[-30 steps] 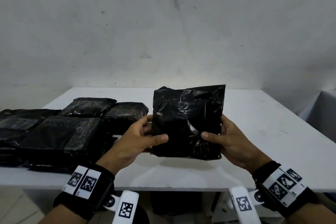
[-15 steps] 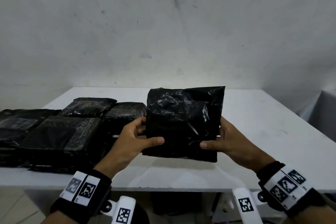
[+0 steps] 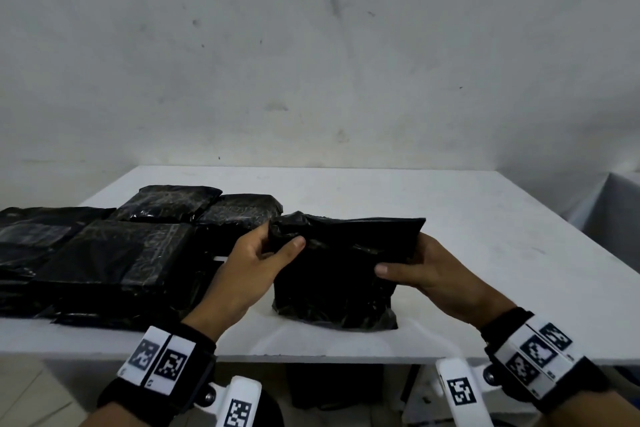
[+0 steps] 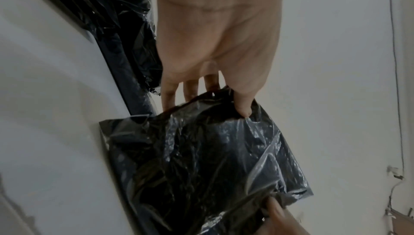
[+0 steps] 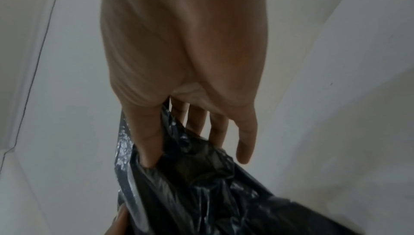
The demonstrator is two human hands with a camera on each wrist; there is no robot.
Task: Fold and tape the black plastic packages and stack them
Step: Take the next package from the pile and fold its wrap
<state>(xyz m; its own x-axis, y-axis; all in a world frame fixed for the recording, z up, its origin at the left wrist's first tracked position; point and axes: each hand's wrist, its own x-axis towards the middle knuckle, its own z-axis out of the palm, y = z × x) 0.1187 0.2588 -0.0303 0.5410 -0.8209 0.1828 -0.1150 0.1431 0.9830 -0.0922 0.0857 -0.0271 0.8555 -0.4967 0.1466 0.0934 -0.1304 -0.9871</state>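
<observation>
Left hand and right hand each pinching opposite sides of black plastic package, thumbs in front, fingers behind; lower edge resting on near table, stacked packages lying left.

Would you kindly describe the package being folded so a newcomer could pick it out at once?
On the white table, flat black packages lie in a group at the left. Just right of them, near the front edge, is the one being folded. It alone is crinkled, with its top bent over, and sits between the left hand and right hand.
</observation>
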